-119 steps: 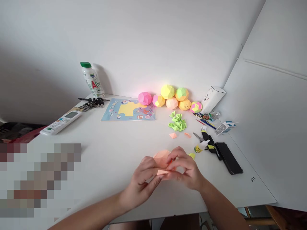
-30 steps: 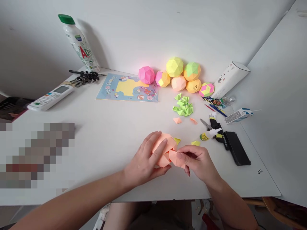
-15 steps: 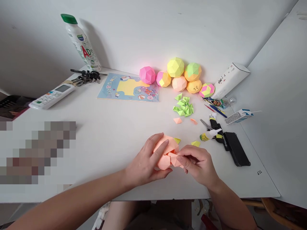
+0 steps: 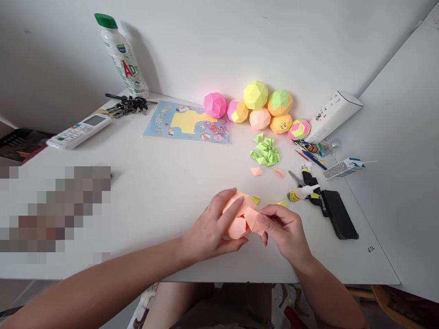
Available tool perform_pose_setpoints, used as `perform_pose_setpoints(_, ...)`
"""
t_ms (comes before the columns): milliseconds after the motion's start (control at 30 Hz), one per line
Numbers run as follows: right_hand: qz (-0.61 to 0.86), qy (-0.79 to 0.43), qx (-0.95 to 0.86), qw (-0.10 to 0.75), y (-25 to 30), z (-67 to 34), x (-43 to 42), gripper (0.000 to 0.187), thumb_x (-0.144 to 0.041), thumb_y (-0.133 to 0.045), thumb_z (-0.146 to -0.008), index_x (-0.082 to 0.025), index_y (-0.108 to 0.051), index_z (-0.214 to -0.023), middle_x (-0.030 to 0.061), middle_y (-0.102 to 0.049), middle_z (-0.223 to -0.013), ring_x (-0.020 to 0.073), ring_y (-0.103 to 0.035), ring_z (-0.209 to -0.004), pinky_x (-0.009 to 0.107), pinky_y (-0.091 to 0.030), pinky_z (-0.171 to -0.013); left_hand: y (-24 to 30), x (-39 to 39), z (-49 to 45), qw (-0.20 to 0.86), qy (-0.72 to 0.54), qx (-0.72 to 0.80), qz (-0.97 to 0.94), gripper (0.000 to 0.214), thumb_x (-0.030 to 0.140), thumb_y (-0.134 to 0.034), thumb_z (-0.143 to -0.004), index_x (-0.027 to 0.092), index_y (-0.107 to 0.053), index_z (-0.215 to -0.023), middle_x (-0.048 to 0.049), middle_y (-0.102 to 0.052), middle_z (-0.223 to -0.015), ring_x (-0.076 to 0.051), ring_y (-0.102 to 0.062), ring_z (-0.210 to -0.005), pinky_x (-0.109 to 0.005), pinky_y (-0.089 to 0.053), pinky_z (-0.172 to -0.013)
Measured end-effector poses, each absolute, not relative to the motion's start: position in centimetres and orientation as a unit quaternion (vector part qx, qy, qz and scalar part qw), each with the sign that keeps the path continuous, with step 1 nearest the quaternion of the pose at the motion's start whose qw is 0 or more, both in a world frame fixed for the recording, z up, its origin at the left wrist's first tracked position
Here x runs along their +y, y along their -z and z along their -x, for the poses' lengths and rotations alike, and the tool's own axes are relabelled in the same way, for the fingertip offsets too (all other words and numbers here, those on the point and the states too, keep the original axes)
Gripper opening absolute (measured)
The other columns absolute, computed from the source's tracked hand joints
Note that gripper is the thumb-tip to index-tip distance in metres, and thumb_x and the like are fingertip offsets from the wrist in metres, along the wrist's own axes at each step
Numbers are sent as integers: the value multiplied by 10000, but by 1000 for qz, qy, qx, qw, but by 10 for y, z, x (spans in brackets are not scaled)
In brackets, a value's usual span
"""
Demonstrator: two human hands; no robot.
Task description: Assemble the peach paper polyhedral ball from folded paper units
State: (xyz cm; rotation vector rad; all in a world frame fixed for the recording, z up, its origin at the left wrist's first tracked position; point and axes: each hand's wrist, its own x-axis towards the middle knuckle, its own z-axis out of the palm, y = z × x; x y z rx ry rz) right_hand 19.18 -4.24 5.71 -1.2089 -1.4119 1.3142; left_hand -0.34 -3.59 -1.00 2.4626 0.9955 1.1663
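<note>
A peach folded-paper ball (image 4: 236, 228) lies in my left hand (image 4: 212, 224), whose fingers wrap over its left side and top. Its right side has a dark gap between the folded faces. My right hand (image 4: 283, 228) pinches a peach paper flap (image 4: 254, 220) at that gap between thumb and fingers. Whether the flap is joined to the ball or a separate unit I cannot tell. A yellow folded piece (image 4: 255, 199) shows just behind the ball, and another yellow piece (image 4: 281, 204) is partly covered by my right hand.
Green folded units (image 4: 265, 151) lie in a pile beyond my hands, with two peach units (image 4: 255, 171) nearer. Finished paper balls (image 4: 255, 95) line the wall. A glue bottle (image 4: 302, 193), scissors (image 4: 298, 179) and black phone (image 4: 340, 214) lie right; a remote (image 4: 78, 132) lies left.
My right hand has drawn the peach flap slightly up and outward, so it stands wider against the ball. The left hand keeps its hold. The whole view has shifted a little.
</note>
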Motion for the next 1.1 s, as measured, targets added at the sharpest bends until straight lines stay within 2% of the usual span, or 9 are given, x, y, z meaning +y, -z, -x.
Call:
perform_pose_setpoints(267,493,-479,-588,425,-58,-188,-43,210,-349,-680,-843,-188,-638,-715,-34,-571,-548,99,-541,-395,245,-491,-401,10,-36,3,126,-394,347,-842,878,412,-656,-854,191,-129,-1521,-267,-377,-1403,-390,-443,-1296,-544,-524,-929)
perform_pose_setpoints(567,494,-421,-637,416,-53,-186,-48,205,-305,-640,-873,-194,-615,-703,-31,-558,-542,98,-529,-416,244,-445,-428,10,-36,2,114,-393,360,-839,847,378,-668,-839,176,-177,-1499,-264,-407,-1384,-385,-462,-1273,-548,-517,-933)
perform_pose_setpoints(867,524,-502,-560,400,-53,-184,-50,243,-388,-698,-814,-183,-637,-699,-29,-583,-515,109,-556,-398,246,-495,-415,7,-35,0,71,-407,365,-835,782,387,-658,-854,144,-232,-1462,-264,-406,-1346,-379,-451,-1259,-547,-525,-928)
perform_pose_setpoints(1100,509,-601,-488,377,-48,-188,-48,255,-382,-708,-799,-168,-631,-683,-43,-572,-514,87,-536,-377,209,-446,-374,7,-34,2,28,-405,353,-843,781,358,-667,-851,145,-229,-1461,-269,-382,-1356,-395,-433,-1264,-572,-526,-919)
